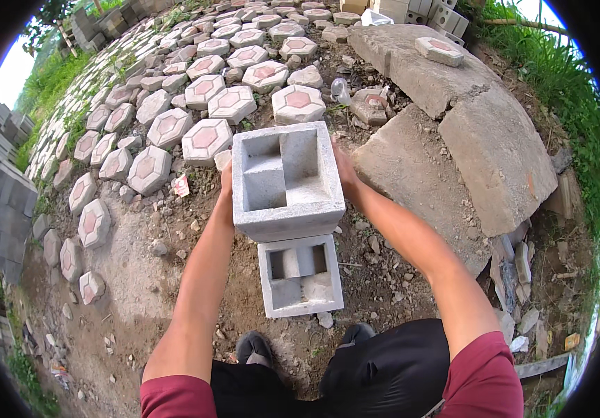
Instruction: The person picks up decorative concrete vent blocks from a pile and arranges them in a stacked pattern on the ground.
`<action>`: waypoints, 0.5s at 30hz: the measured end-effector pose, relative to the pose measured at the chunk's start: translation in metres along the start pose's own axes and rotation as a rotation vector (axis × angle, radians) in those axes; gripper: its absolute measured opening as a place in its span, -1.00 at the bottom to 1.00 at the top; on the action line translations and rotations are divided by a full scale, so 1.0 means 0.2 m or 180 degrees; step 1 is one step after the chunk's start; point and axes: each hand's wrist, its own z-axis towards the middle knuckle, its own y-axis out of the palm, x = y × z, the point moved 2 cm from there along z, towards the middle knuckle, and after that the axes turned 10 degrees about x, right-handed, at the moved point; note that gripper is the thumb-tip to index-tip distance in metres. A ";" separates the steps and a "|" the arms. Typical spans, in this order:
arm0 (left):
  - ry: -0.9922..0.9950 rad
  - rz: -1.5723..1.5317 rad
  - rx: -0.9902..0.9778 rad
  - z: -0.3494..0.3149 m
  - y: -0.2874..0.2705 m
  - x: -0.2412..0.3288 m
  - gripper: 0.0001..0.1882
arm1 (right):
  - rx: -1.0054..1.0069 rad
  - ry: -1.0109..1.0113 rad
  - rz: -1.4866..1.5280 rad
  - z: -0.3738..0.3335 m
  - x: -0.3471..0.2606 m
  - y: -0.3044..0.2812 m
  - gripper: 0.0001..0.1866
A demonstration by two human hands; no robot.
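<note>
A square grey ventilation block of concrete (pixel 289 214), with stepped hollows inside, is between my two hands in front of me. My left hand (pixel 227 187) presses against its left side, and my right hand (pixel 342 167) is against its right side. The fingers of both hands are mostly hidden by the block. Below it in the picture, nearer my feet, is a second ventilation block (pixel 305 307) of the same kind, smaller in view. The held block overlaps its far edge; I cannot tell whether the two touch.
Many hexagonal pavers (pixel 207 141) with reddish centres cover the ground ahead and to the left. Broken concrete slabs (pixel 495 153) lie at the right, one bearing a loose paver (pixel 439 51). Grey blocks are stacked (pixel 0 202) at the far left. My shoes (pixel 254 347) stand on dirt and rubble.
</note>
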 end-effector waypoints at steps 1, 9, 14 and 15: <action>0.0028 0.0053 0.0087 0.02 -0.03 -0.01 -0.66 | 0.0036 0.0161 0.0053 0.01 -0.01 0.03 -0.40; -0.0061 -0.0539 -0.0170 0.05 -0.05 -0.05 -0.65 | 0.0377 -0.0109 0.0295 0.06 0.10 0.06 -0.51; -0.0329 -0.0779 -0.0311 0.04 -0.03 -0.04 -0.60 | 0.0363 0.0285 0.0590 0.09 0.13 0.05 -0.50; -0.0360 -0.0808 -0.0314 0.03 -0.03 -0.05 -0.60 | 0.0373 0.0326 0.0567 0.08 0.12 0.06 -0.51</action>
